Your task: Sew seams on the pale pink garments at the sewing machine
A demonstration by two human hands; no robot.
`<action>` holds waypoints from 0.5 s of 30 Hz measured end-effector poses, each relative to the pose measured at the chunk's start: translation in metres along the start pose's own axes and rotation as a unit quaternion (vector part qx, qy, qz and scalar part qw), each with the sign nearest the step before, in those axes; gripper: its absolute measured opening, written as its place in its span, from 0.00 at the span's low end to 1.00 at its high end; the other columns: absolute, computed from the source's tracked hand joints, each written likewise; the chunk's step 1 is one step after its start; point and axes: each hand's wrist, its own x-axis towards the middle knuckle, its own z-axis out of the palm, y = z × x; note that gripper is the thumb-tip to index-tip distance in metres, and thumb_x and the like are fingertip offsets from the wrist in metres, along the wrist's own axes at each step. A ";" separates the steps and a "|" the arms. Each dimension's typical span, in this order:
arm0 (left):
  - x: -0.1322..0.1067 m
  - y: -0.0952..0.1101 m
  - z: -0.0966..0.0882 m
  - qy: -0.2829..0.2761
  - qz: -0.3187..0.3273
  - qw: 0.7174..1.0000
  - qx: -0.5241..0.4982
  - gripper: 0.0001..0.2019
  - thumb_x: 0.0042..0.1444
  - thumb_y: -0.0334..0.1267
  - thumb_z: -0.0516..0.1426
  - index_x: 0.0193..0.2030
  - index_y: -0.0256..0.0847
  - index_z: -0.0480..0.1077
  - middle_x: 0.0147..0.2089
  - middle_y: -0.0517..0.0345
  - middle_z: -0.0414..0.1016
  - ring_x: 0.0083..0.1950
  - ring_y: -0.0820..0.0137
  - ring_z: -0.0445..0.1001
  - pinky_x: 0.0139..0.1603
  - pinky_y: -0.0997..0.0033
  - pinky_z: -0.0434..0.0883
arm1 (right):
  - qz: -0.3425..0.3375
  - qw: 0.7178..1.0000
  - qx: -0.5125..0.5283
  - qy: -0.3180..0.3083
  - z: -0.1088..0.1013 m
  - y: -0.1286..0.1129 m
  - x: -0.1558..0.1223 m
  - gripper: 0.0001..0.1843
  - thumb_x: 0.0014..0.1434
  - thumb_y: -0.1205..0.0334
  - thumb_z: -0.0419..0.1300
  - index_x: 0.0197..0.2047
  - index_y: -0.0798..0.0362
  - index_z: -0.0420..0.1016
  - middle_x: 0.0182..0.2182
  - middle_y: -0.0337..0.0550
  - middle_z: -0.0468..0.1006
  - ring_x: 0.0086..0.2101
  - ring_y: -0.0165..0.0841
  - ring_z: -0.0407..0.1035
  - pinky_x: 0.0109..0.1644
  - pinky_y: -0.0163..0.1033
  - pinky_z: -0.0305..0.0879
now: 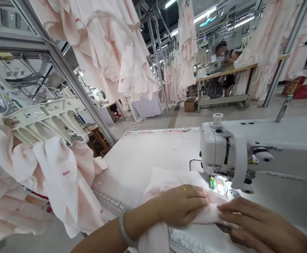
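A piece of pale pink fabric [166,179] lies bunched and folded on the sewing table, reaching up to the needle area of a white sewing machine [213,144]. My left hand [186,205] rests on top of it, fingers stretched out and flat, its thumb hidden. On the fabric's right edge, my right hand [250,221] pinches the cloth between fingers and thumb, just in front of the machine's lit plate. A small dark shape shows under the right fingers; I cannot make out what it is. A green part [212,182] sits beside the presser foot.
Pink garment pieces hang from a white clamp hanger [48,119] at left and overhead [111,45]. A metal post [74,91] slants past the table's left side. Ruler tape [111,199] runs along the table [148,147]. Farther back, a person [223,58] is at another table.
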 end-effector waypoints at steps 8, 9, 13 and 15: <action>0.003 0.007 -0.005 -0.019 0.020 0.999 0.041 0.18 0.75 0.33 0.47 0.61 0.26 0.72 0.67 0.38 0.75 0.70 0.57 0.72 0.75 0.56 0.68 | -0.094 0.983 -0.157 0.012 -0.016 -0.018 0.019 0.33 0.73 0.47 0.61 0.77 0.41 0.62 0.59 0.42 0.82 0.53 0.44 0.81 0.56 0.50 0.82; 0.004 0.006 -0.004 -0.022 0.022 0.999 0.038 0.18 0.75 0.33 0.47 0.60 0.26 0.72 0.66 0.38 0.75 0.70 0.58 0.72 0.74 0.56 0.68 | -0.095 0.983 -0.156 0.015 -0.017 -0.020 0.020 0.33 0.73 0.47 0.61 0.77 0.41 0.63 0.59 0.42 0.82 0.52 0.44 0.81 0.55 0.49 0.82; 0.008 -0.007 0.001 -0.033 0.045 0.998 0.031 0.19 0.76 0.33 0.46 0.61 0.25 0.71 0.65 0.36 0.76 0.72 0.59 0.70 0.75 0.57 0.67 | -0.108 0.978 -0.170 0.054 -0.025 -0.021 0.029 0.32 0.75 0.46 0.59 0.77 0.44 0.63 0.55 0.41 0.85 0.48 0.41 0.82 0.50 0.48 0.78; 0.013 -0.014 0.001 -0.031 0.060 0.997 0.030 0.19 0.77 0.34 0.45 0.61 0.25 0.71 0.65 0.36 0.77 0.73 0.60 0.69 0.77 0.59 0.66 | -0.108 0.974 -0.186 0.072 -0.027 -0.021 0.035 0.31 0.76 0.44 0.57 0.76 0.47 0.64 0.52 0.41 0.86 0.46 0.41 0.82 0.47 0.49 0.76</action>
